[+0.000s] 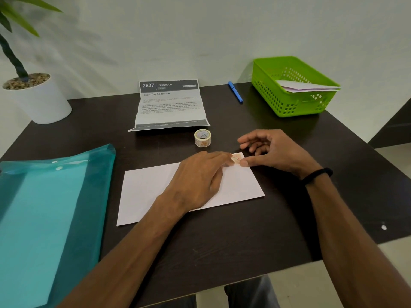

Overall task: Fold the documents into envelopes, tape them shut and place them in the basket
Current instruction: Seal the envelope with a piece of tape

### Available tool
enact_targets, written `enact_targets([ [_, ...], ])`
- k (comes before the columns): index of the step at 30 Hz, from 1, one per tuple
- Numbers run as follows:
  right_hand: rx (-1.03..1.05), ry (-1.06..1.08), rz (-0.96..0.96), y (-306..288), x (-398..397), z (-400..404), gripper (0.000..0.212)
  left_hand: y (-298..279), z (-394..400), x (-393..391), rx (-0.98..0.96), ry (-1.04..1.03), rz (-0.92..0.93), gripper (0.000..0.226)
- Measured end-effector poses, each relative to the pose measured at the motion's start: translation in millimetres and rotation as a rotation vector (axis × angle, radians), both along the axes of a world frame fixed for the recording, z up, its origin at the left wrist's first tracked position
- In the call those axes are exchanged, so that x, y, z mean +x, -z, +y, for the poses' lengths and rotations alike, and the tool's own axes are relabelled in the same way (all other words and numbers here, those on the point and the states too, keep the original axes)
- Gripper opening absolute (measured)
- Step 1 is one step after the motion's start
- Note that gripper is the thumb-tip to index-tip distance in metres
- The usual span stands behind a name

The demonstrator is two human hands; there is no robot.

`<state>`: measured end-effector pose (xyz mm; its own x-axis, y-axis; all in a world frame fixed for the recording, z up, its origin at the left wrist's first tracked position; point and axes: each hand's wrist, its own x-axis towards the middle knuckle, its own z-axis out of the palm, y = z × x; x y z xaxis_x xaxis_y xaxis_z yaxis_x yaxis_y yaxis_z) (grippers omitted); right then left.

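A white envelope (235,185) lies flat on the dark table (222,236) in front of me. My left hand (198,181) rests on it, fingertips pressing a small patterned piece of tape (237,157) at its far right corner. My right hand (269,150) is beside that corner, its thumb touching the tape's edge and its fingers loosely curled. A roll of patterned tape (202,138) stands just beyond the envelope. A creased printed document (170,105) lies at the back centre. The green basket (287,105) at the back right holds white envelopes (304,87).
A teal plastic folder (44,218) covers the table's left side. A blue pen (235,92) lies left of the basket. A potted plant in a white pot (42,101) stands at the back left corner. The wall runs close behind the table.
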<state>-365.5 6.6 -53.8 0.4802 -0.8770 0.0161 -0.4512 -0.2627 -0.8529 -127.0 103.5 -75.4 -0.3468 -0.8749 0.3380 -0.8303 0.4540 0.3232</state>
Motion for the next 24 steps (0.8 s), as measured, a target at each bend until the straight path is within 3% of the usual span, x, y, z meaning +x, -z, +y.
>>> enact_targets([
  [5, -0.038, 0.126, -0.089, 3.4, 9.4, 3.0, 0.045, -0.5, 0.0, -0.4, 0.0, -0.023, 0.035, 0.029],
  [8, -0.136, 0.266, -0.023, 9.6, 21.5, 4.2, 0.036, -0.3, 0.4, -0.1, -0.016, -0.033, 0.052, 0.027],
  [14, -0.212, 0.175, 0.134, 10.7, 24.0, 5.2, 0.036, -1.1, 0.6, 0.2, -0.034, -0.04, 0.062, 0.027],
  [24, -0.146, 0.074, 0.105, 7.4, 15.9, 3.1, 0.05, -1.3, 1.4, -0.6, -0.025, -0.042, 0.079, 0.027],
])
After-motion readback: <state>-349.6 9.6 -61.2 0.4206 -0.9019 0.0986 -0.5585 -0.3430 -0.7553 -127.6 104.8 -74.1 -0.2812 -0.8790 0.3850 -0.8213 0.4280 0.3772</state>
